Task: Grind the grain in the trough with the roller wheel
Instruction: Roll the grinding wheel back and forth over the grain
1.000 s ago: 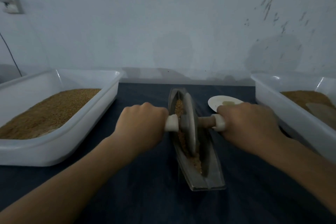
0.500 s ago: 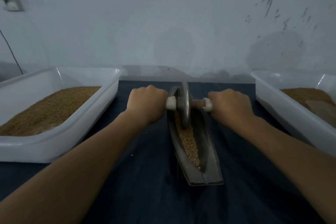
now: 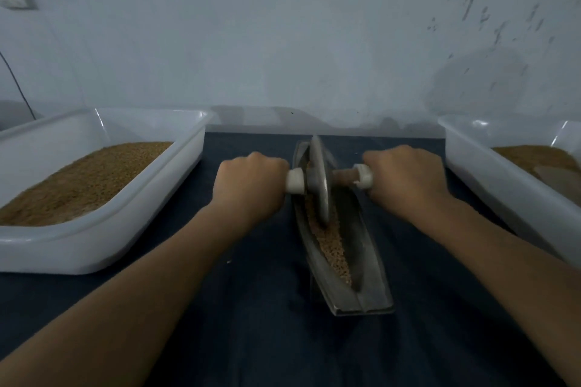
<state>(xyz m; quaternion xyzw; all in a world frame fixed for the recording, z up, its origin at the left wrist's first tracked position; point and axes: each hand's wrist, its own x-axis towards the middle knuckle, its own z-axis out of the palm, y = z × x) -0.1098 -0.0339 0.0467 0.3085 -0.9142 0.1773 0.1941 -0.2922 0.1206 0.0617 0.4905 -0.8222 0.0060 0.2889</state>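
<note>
A narrow boat-shaped metal trough [image 3: 367, 267] lies lengthwise on the dark cloth, with a strip of brown grain [image 3: 330, 245] along its groove. The metal roller wheel [image 3: 319, 179] stands upright in the far part of the trough, its rim down in the grain. My left hand [image 3: 251, 185] grips the left handle, whose white end cap shows beside the wheel. My right hand [image 3: 405, 179] grips the right handle, with the brown axle and white collar visible between it and the wheel.
A white plastic tub [image 3: 103, 239] filled with brown grain stands at the left. Another white tub [image 3: 503, 185] with grain stands at the right edge. A pale wall rises just behind the table. Dark cloth [image 3: 267, 339] covers the near tabletop.
The wheel rolled from the trough's middle toward the far end, both hands going with it, and now sits slightly back from the farthest point. The small white dish behind my right hand is now hidden.
</note>
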